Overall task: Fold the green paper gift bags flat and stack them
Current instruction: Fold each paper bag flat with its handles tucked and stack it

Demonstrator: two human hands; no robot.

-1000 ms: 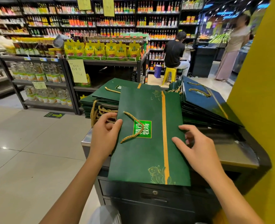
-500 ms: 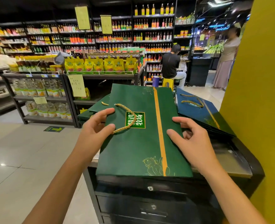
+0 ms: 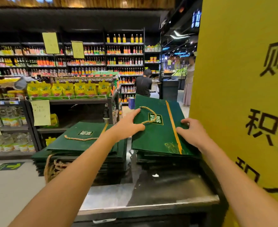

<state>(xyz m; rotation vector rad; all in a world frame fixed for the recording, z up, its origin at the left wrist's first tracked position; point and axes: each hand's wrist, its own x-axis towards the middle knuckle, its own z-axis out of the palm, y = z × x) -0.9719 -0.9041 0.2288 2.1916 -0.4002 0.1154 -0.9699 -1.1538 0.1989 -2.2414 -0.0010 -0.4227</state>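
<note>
A flat green paper gift bag (image 3: pixel 157 135) with a gold stripe and gold rope handle lies on top of the right stack of folded bags (image 3: pixel 166 158). My left hand (image 3: pixel 128 124) grips its left edge by the handle, thumb on top. My right hand (image 3: pixel 193 132) holds its right side, fingers curled over the edge next to the yellow wall. A second, taller stack of green bags (image 3: pixel 85 145) sits to the left, rope handles hanging off its front.
Both stacks rest on a dark metal counter (image 3: pixel 151 199). A yellow wall (image 3: pixel 243 95) stands close on the right. Grocery shelves (image 3: pixel 69 95) line the left and back; a seated person (image 3: pixel 144 85) and a standing person (image 3: pixel 189 81) are in the aisle.
Both hands have carried the green bag away from the counter's front, forward and to the right, onto the right stack. The left stack is now uncovered.
</note>
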